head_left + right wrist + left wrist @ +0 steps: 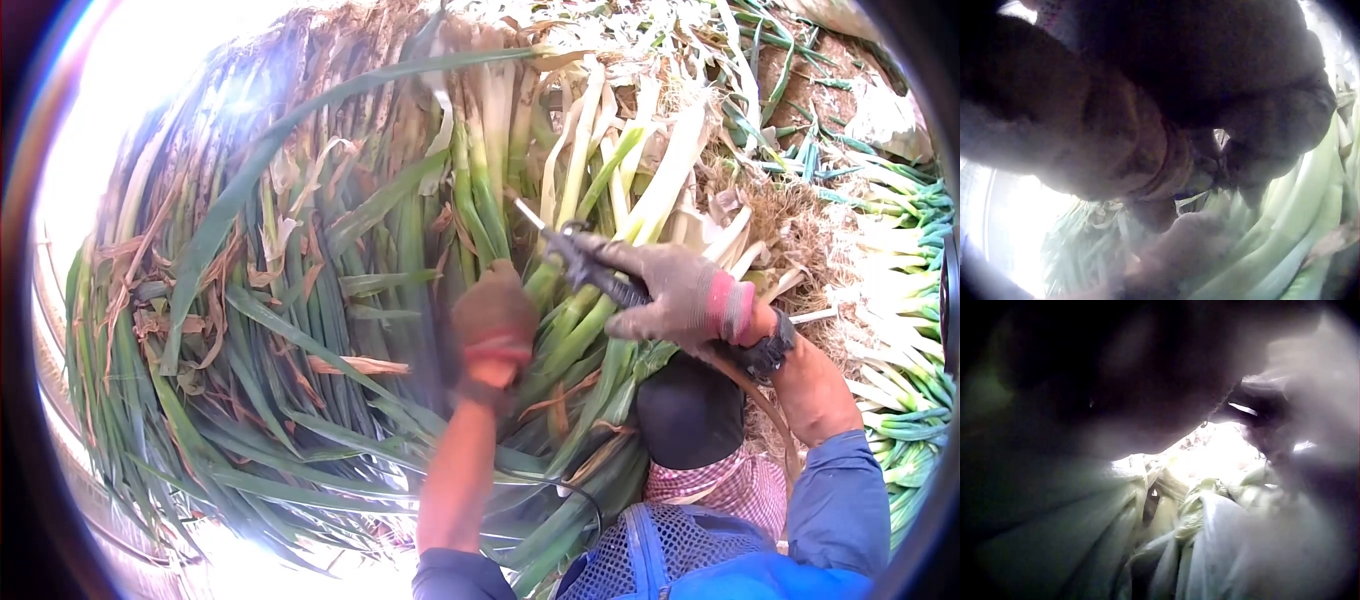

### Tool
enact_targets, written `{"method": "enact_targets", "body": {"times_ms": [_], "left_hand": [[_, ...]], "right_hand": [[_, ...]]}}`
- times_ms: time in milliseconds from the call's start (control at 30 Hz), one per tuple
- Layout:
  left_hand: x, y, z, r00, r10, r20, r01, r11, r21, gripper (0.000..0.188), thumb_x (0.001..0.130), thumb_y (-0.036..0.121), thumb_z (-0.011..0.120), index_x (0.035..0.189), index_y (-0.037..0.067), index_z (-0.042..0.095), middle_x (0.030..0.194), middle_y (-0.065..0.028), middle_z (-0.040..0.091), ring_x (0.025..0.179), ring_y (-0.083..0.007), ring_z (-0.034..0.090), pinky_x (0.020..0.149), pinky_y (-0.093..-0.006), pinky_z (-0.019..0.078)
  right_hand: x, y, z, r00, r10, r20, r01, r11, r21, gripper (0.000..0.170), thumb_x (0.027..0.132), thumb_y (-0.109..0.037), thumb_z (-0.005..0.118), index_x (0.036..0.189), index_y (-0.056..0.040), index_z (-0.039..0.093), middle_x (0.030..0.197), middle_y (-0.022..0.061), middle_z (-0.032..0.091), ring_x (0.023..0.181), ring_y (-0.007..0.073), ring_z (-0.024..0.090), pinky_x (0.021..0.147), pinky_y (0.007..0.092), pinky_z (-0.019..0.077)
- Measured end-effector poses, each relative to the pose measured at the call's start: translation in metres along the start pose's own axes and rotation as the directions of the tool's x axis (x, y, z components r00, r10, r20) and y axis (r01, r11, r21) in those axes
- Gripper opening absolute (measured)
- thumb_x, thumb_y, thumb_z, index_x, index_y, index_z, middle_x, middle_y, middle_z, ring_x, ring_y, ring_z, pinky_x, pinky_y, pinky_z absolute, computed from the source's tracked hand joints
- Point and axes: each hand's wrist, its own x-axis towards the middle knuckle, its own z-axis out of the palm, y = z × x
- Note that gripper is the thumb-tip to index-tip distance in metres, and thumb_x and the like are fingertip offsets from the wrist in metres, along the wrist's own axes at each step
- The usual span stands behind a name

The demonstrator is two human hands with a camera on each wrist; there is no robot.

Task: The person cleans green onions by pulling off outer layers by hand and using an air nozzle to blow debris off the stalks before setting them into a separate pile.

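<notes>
Leek stalks [478, 190] rise from the left hand [495, 315], whose brown glove with a pink cuff is curled round them. The right hand [675, 290], gloved alike, grips a dark tool [605, 275] with a thin pale nozzle pointing up and left toward the stalks. In the left wrist view, pale green leaves [1100, 550] lie below a dark, blurred shape. The right wrist view has the shaded right hand [1235, 81] across its top, with thick leek stems [1304, 206] underneath. Its fingertips are hard to make out there.
A deep heap of leeks [290, 330] with dry brown leaves fills the left. More leeks with pale stems [660, 190] lie beyond the right hand. Cleaner bunches [905, 390] line the far right, past dry roots and debris [790, 230]. A black rounded object [690, 410] is near the right forearm.
</notes>
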Motion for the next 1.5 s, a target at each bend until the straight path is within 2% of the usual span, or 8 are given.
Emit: {"method": "enact_targets", "body": {"times_ms": [200, 267, 367, 600, 767, 1067, 1267, 1500], "left_hand": [[-0.031, 0.005, -0.008, 0.998, 0.024, 0.059, -0.022, 0.999, -0.032, 0.013, 0.095, 0.020, 0.069, 0.096, 0.007, 0.069, 0.088, -0.0201, 0.077, 0.081, -0.0443, 0.077, 0.071, -0.0566, 0.0601], [-0.032, 0.007, -0.012, 0.997, 0.015, 0.075, -0.012, 0.999, -0.040, 0.013, 0.095, 0.020, 0.068, 0.094, 0.007, 0.069, 0.085, -0.0200, 0.076, 0.081, -0.0448, 0.076, 0.071, -0.0568, 0.0601], [-0.029, 0.007, -0.018, 0.996, 0.018, 0.083, -0.015, 0.999, -0.038, 0.016, 0.096, 0.022, 0.069, 0.092, 0.006, 0.068, 0.086, -0.0209, 0.077, 0.082, -0.0443, 0.077, 0.073, -0.0555, 0.0599], [0.012, -0.031, -0.051, 0.972, -0.079, 0.220, 0.170, 0.885, -0.434, 0.034, 0.099, 0.037, 0.074, 0.116, 0.007, 0.077, 0.088, -0.0165, 0.080, 0.081, -0.0402, 0.078, 0.077, -0.0499, 0.0601], [0.075, -0.050, -0.015, 0.988, -0.144, -0.045, 0.122, 0.939, -0.322, 0.047, 0.099, 0.043, 0.075, 0.130, 0.008, 0.077, 0.120, -0.0189, 0.080, 0.109, -0.0391, 0.077, 0.096, -0.0501, 0.0576], [0.106, -0.058, -0.007, 0.945, -0.221, 0.241, 0.304, 0.864, -0.402, 0.066, 0.094, 0.045, 0.081, 0.142, 0.000, 0.070, 0.132, -0.0232, 0.077, 0.121, -0.0370, 0.076, 0.102, -0.0445, 0.0575], [0.083, -0.066, 0.006, 0.944, -0.281, 0.173, 0.325, 0.698, -0.638, 0.069, 0.088, 0.043, 0.092, 0.135, -0.003, 0.071, 0.125, -0.0186, 0.081, 0.114, -0.0306, 0.078, 0.099, -0.0401, 0.0587], [0.072, -0.055, -0.006, 0.941, -0.332, 0.066, 0.315, 0.788, -0.529, 0.069, 0.085, 0.045, 0.093, 0.133, -0.001, 0.073, 0.126, -0.0194, 0.079, 0.115, -0.0339, 0.077, 0.101, -0.0434, 0.0579]], "right_hand": [[0.007, -0.003, 0.003, 0.998, 0.017, 0.064, -0.014, 0.999, -0.037, 0.094, 0.085, -0.041, 0.082, 0.167, -0.0108, 0.047, 0.115, 0.0253, 0.078, 0.110, 0.0430, 0.076, 0.101, 0.0469, 0.0574], [0.016, 0.006, 0.018, 0.983, -0.180, -0.028, 0.180, 0.984, 0.011, 0.093, 0.087, -0.040, 0.082, 0.168, -0.0135, 0.045, 0.109, 0.0239, 0.078, 0.106, 0.0431, 0.077, 0.097, 0.0484, 0.0587], [0.052, -0.021, 0.007, 0.997, 0.066, 0.045, -0.063, 0.996, -0.058, 0.080, 0.090, -0.035, 0.078, 0.162, -0.0142, 0.051, 0.105, 0.0216, 0.078, 0.102, 0.0423, 0.077, 0.094, 0.0495, 0.0595], [0.152, -0.023, -0.012, 0.985, 0.030, -0.168, -0.057, 0.986, -0.155, 0.067, 0.090, -0.020, 0.068, 0.157, -0.0143, 0.057, 0.114, 0.0232, 0.079, 0.106, 0.0400, 0.078, 0.092, 0.0494, 0.0604], [0.218, -0.029, -0.026, 0.974, 0.078, -0.213, -0.118, 0.976, -0.181, 0.063, 0.093, -0.027, 0.073, 0.153, -0.0147, 0.059, 0.125, 0.0219, 0.076, 0.116, 0.0397, 0.074, 0.101, 0.0498, 0.0572], [0.182, -0.012, -0.018, 0.992, 0.037, -0.123, -0.053, 0.990, -0.133, 0.067, 0.092, -0.032, 0.076, 0.154, -0.0150, 0.056, 0.117, 0.0213, 0.076, 0.104, 0.0382, 0.076, 0.094, 0.0494, 0.0586], [0.066, -0.043, 0.009, 0.984, 0.035, 0.173, -0.032, 0.999, -0.024, 0.082, 0.093, -0.026, 0.074, 0.169, -0.0193, 0.045, 0.102, 0.0193, 0.079, 0.097, 0.0352, 0.080, 0.090, 0.0466, 0.0619], [0.070, -0.049, 0.024, 0.994, 0.040, 0.101, -0.018, 0.979, -0.204, 0.090, 0.092, -0.030, 0.076, 0.171, -0.0108, 0.037, 0.102, 0.0229, 0.077, 0.100, 0.0427, 0.077, 0.093, 0.0499, 0.0590]]}}
